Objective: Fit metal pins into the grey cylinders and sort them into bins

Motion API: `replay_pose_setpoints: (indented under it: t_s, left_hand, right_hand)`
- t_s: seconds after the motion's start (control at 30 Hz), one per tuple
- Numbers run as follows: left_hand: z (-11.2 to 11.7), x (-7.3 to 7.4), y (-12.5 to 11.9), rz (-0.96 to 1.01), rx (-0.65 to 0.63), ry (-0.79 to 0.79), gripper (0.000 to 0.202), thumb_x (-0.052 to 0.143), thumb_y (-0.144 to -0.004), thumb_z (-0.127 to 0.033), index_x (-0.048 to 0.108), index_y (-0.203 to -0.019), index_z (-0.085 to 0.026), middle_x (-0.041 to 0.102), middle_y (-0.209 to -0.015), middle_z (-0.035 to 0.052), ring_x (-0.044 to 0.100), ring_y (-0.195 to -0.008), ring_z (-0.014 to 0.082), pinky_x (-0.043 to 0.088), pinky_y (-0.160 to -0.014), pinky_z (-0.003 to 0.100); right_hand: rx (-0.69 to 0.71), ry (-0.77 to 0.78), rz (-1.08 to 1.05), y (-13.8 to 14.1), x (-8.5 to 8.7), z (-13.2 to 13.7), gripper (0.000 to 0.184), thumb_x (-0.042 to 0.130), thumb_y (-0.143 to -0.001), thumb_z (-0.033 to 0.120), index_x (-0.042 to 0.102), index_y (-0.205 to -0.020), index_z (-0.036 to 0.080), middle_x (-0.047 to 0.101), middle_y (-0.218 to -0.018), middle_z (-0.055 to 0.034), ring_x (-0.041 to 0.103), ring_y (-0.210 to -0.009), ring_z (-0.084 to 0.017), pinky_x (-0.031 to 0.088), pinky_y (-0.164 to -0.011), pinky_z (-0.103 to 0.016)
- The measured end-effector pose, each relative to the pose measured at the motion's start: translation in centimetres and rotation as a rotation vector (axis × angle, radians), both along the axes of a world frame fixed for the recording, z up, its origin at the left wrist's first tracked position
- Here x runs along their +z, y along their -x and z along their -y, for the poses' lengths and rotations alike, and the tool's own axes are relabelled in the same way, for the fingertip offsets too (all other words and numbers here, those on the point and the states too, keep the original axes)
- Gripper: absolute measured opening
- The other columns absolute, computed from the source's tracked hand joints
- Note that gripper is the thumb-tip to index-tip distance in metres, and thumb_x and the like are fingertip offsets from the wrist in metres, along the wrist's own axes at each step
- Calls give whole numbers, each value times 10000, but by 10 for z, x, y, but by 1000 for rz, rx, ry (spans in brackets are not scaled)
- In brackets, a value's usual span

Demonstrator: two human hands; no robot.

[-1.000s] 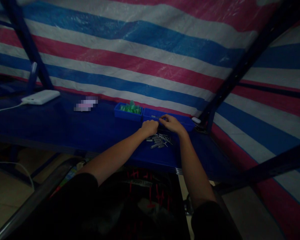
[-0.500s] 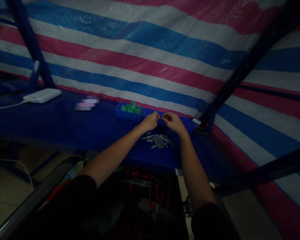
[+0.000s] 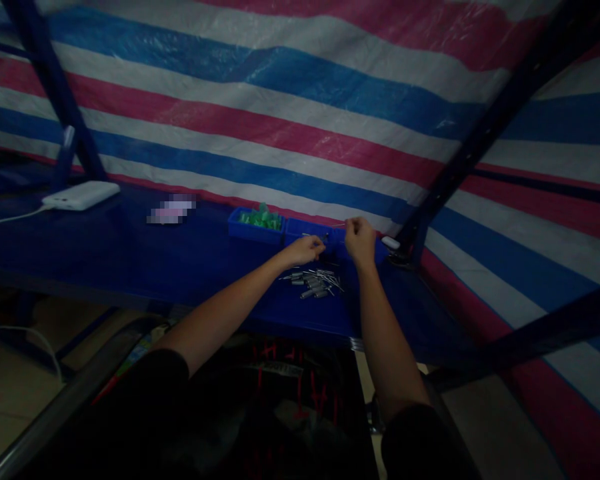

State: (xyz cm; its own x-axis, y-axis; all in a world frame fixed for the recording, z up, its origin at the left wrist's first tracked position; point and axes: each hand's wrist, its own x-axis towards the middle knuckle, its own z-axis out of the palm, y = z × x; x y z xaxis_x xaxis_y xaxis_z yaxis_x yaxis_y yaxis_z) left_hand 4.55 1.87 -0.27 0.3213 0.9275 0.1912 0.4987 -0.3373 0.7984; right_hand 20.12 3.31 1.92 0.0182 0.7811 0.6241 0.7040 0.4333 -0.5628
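Note:
My right hand (image 3: 360, 240) is raised over the blue bins at the back of the table, its fingertips pinched on a thin rod (image 3: 338, 225) that points left. Lower and to the left, my left hand (image 3: 304, 250) has thumb and fingers pressed together in front of the middle blue bin (image 3: 293, 229). Whatever lies in that pinch is too small and dark to make out. Just in front of both hands, a loose pile of grey metal cylinders with thin pins (image 3: 314, 283) rests on the blue table (image 3: 195, 267).
A blue bin (image 3: 250, 231) of green pieces stands left of the middle bin. Farther left lie a blurred pinkish item (image 3: 171, 209) and a white power bank (image 3: 83, 195) with a cable. At right, a small white object (image 3: 391, 243) sits by the frame post (image 3: 420, 230). Striped sheeting hangs behind.
My hands, which were together over the bins, have parted. The right one has moved right and up with the thin rod; the left has dropped slightly.

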Motion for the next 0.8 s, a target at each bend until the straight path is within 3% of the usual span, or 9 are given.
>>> replay_pose_setpoints:
  t_s: [0.07,0.13,0.2,0.3,0.4,0.53,0.67,0.8]
  left_hand:
    - [-1,-3,-5,-194,-74,-87,229,471,-830,-272,569,-995,-146,639,-748,38,585,-673,139,447,-656,242]
    - [-2,-6,-13,-376,-132,-227,283,542,-782,-256,574,-1054,-184,658,-874,48,603,-814,171,443,-743,258]
    - [-5,-7,-21,-516,-173,-300,318,572,-752,-256,578,-1069,-219,648,-994,61,591,-929,204,436,-795,284]
    - [-7,-5,-31,-646,-167,-245,228,560,-745,-276,628,-958,-229,648,-1012,74,594,-943,236,447,-787,317]
    - [-6,0,-30,-669,-138,-170,213,541,-744,-291,640,-923,-233,656,-984,76,607,-896,245,455,-750,323]
    - [-6,12,-10,-621,-231,-162,196,522,-746,-232,650,-883,-178,668,-942,74,597,-868,204,438,-736,264]
    - [-7,25,26,-332,-295,-112,181,469,-785,-198,619,-851,-119,648,-806,43,567,-725,133,424,-668,223]
    - [-8,26,54,-34,-144,13,206,405,-837,-247,561,-856,-115,580,-743,29,507,-618,96,415,-592,218]
  right_hand:
    - [-271,-98,-100,-10,0,-1,244,400,-806,355,546,-787,160,574,-689,-51,495,-632,-162,348,-609,-278]
    - [-475,-92,-171,-21,-3,-1,246,413,-808,336,563,-827,143,586,-715,-92,493,-650,-180,337,-610,-296]
    - [-579,-14,-185,-28,-8,-2,230,452,-788,316,579,-851,135,591,-740,-127,496,-665,-201,329,-600,-309]
    - [-602,70,-146,-29,-13,-3,214,491,-755,319,596,-852,160,586,-738,-119,510,-667,-212,341,-589,-304]
    - [-465,34,-92,-16,-11,-3,230,465,-756,350,601,-812,173,572,-671,-67,500,-623,-186,347,-575,-278]
    - [-206,-15,-45,14,-4,6,263,430,-779,370,596,-778,167,506,-542,4,441,-517,-137,309,-525,-244]
    - [43,-27,11,41,-4,19,257,438,-790,384,589,-788,176,474,-519,28,434,-491,-118,293,-507,-235]
    - [234,19,105,54,-8,24,212,466,-783,361,585,-812,187,483,-532,34,433,-492,-112,306,-517,-233]
